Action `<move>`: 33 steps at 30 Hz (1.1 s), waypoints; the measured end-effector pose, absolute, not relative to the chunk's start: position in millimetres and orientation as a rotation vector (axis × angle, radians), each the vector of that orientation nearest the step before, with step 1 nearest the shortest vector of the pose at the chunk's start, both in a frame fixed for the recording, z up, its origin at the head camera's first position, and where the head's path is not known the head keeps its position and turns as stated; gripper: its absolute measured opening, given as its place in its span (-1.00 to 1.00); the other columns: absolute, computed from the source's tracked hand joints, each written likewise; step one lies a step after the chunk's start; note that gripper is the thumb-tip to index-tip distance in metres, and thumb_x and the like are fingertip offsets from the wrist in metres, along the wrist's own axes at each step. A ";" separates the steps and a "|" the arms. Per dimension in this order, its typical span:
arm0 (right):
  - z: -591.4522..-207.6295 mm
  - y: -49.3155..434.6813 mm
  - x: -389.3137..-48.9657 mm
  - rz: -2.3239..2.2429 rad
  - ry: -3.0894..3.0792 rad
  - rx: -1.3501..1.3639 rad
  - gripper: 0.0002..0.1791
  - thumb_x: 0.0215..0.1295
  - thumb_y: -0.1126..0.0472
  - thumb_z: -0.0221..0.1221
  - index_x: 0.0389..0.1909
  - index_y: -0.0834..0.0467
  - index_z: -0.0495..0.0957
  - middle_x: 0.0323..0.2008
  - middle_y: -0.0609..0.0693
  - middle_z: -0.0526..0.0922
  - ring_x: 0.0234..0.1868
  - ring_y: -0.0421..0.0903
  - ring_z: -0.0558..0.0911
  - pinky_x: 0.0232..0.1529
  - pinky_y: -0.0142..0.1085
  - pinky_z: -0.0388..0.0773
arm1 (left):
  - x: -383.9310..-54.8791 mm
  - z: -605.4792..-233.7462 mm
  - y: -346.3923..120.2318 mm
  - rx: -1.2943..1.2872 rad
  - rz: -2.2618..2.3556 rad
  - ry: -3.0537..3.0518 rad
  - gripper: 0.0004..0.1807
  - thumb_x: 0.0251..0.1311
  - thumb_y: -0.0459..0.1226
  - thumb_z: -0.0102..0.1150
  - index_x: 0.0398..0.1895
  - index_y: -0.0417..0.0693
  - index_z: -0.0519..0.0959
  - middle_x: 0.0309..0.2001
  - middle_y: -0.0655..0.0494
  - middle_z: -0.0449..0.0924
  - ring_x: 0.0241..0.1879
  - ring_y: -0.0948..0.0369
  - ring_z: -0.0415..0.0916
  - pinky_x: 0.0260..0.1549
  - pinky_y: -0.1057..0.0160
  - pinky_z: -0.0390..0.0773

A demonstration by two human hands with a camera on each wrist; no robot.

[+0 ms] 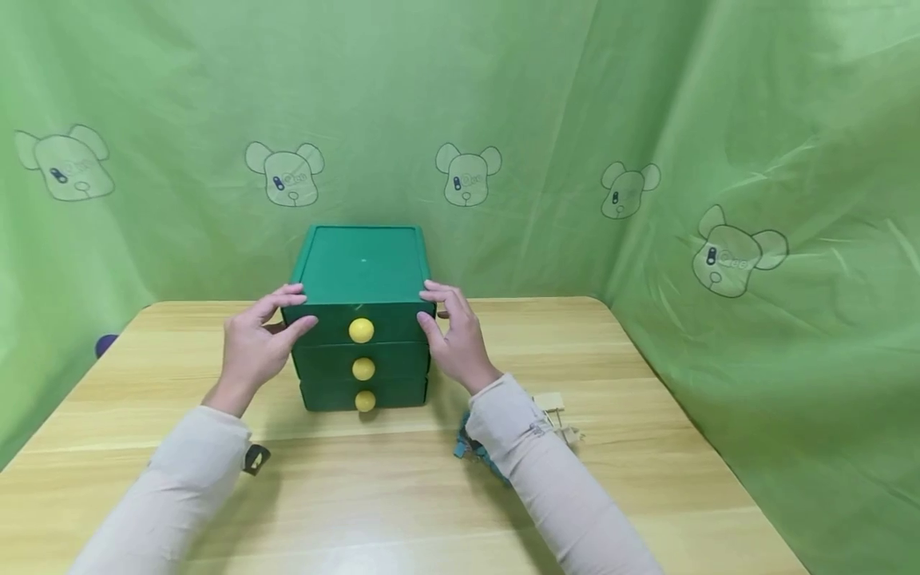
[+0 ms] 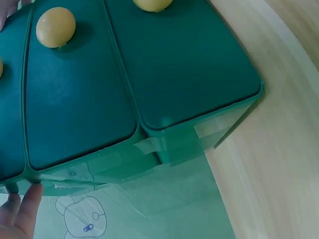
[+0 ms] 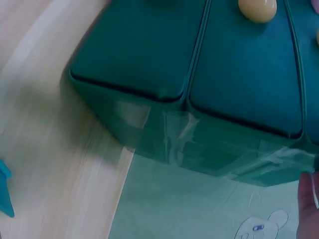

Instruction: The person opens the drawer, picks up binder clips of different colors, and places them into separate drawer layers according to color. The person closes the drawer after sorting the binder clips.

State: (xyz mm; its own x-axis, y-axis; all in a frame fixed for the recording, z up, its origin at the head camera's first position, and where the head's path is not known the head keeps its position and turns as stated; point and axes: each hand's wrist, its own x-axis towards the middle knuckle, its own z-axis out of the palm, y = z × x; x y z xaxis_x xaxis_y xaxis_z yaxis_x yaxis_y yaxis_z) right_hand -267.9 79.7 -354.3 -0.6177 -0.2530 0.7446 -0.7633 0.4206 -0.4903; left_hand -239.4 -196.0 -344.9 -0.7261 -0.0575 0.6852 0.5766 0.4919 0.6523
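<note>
A green three-drawer box [image 1: 363, 263] with round yellow knobs stands upright on the wooden table, its drawers closed and facing me. At its upper left corner my left hand [image 1: 257, 339] holds on, thumb over the front of the top drawer and fingers along the side and top edge. My right hand [image 1: 460, 335] grips the opposite corner the same way. The left wrist view shows the fingers [image 2: 29, 206] touching the box's side. In the right wrist view, part of the hand [image 3: 308, 204] appears beside the side wall, where strips of clear tape are stuck.
Teal pieces [image 1: 461, 446] lie partly hidden under my right sleeve, with small beige pieces [image 1: 549, 402] just beyond it. A small black object [image 1: 256, 459] sits beside my left sleeve. Green curtains [image 1: 532, 96] with bear-head drawings hang behind and to the right. Something purple [image 1: 105, 345] shows past the table's left edge.
</note>
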 end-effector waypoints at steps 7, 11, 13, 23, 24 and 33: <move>-347.8 78.2 -250.9 1.061 -2.173 0.773 -0.57 0.36 0.33 0.07 0.24 0.28 0.35 0.34 0.19 0.31 0.35 0.08 0.29 0.25 0.02 0.30 | -246.2 -322.9 -201.5 -0.452 -1.184 -2.222 -0.79 0.23 -0.23 0.28 -0.25 -0.24 0.68 -0.03 -0.05 0.67 0.02 0.01 0.57 -0.08 0.30 0.56; -349.9 68.9 -240.8 0.946 -2.002 0.776 -0.59 0.27 0.34 0.11 0.14 0.33 0.39 0.13 0.28 0.42 0.17 0.14 0.42 0.15 0.06 0.33 | -255.1 -312.0 -203.5 -0.475 -1.107 -2.220 -0.75 0.26 -0.20 0.23 -0.27 -0.26 0.67 -0.06 -0.09 0.67 0.03 -0.02 0.56 -0.02 0.06 0.48; -353.1 64.5 -236.8 0.909 -1.935 0.865 -0.63 0.23 0.36 0.13 0.05 0.36 0.38 -0.11 0.24 0.50 -0.05 0.10 0.51 -0.02 -0.04 0.45 | -258.7 -307.2 -203.2 -0.478 -1.115 -2.209 -0.73 0.27 -0.18 0.20 -0.23 -0.27 0.67 -0.02 -0.10 0.65 0.11 -0.03 0.51 0.07 0.03 0.43; -367.2 50.3 -233.4 0.923 -2.792 1.246 -0.37 0.39 0.13 0.15 0.39 0.09 0.14 -0.04 0.09 0.57 -0.42 -0.26 0.54 -0.31 -0.44 0.50 | -277.6 -298.9 -194.7 -0.554 -1.213 -2.342 -0.64 0.32 -0.11 0.15 -0.13 -0.24 0.68 0.11 -0.10 0.58 0.26 -0.03 0.37 0.29 -0.12 0.20; -368.8 49.1 -234.0 0.925 -2.853 1.242 -0.34 0.39 0.11 0.15 0.42 0.06 0.12 0.02 0.11 0.55 -0.40 -0.25 0.55 -0.29 -0.44 0.51 | -279.3 -301.3 -195.2 -0.557 -1.224 -2.364 -0.66 0.32 -0.13 0.15 -0.13 -0.24 0.69 0.11 -0.11 0.58 0.28 -0.04 0.35 0.30 -0.12 0.17; -382.1 44.9 -236.5 1.026 -2.952 1.202 -0.31 0.38 0.09 0.17 0.45 -0.04 0.10 0.15 0.08 0.51 -0.33 -0.28 0.58 -0.23 -0.44 0.52 | -283.8 -313.7 -202.5 -0.626 -1.312 -2.368 -0.76 0.30 -0.28 0.16 -0.17 -0.29 0.70 0.08 -0.18 0.59 0.32 -0.05 0.28 0.37 0.05 0.08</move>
